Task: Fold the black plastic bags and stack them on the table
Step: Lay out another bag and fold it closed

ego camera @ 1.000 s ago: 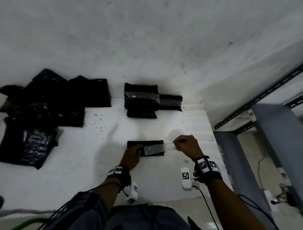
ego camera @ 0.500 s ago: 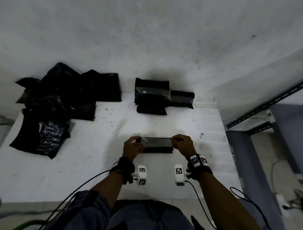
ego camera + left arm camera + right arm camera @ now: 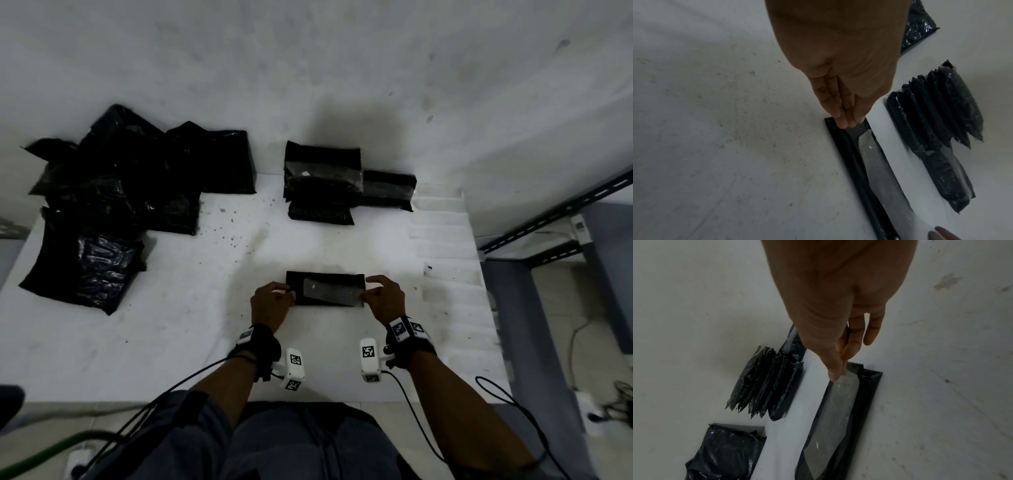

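Bag: folded black bag (image 3: 324,288) lay flat on white table (image 3: 171,325), near edge | left hand (image 3: 270,303) pinched its left end | right hand (image 3: 383,298) pinched its right end | folded stack (image 3: 322,181) and loose bags (image 3: 113,198) sat farther back.

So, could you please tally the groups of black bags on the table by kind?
Folded bag, held at its ends by the left hand and right hand: 1
Stack of folded bags: 1
Loose pile of unfolded bags: 1
Total: 3 groups; bags within each heap cannot be counted.
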